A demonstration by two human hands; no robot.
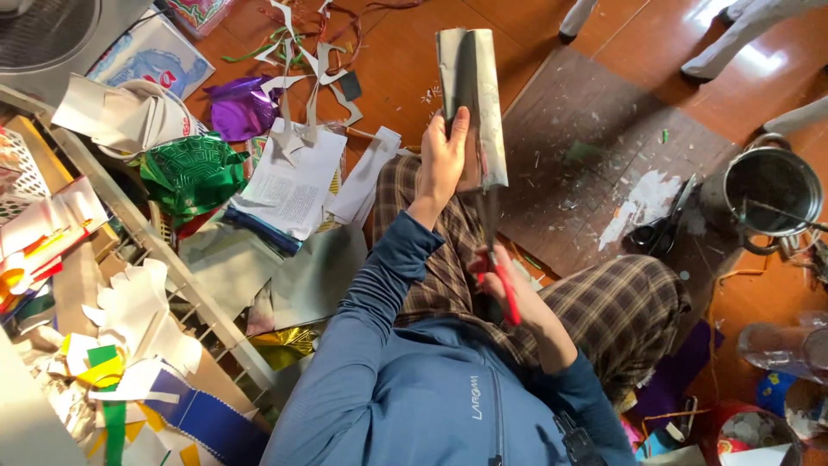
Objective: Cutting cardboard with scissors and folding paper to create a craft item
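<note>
The left grip [442,164] clasps a folded silver card sheet [473,103] upright above the lap while the right grip [509,289] clenches red-handled scissors [498,259], blades partway into its lower edge; I judge cutting underway, needing a steady squeeze upward.

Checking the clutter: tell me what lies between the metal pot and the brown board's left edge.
Head view: black scissors and white paper scraps lie on the brown board, left of the metal pot.

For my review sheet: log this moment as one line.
left hand: holds folded silver sheet upright | right hand: red-handled scissors cutting its lower edge | seated on floor
</note>
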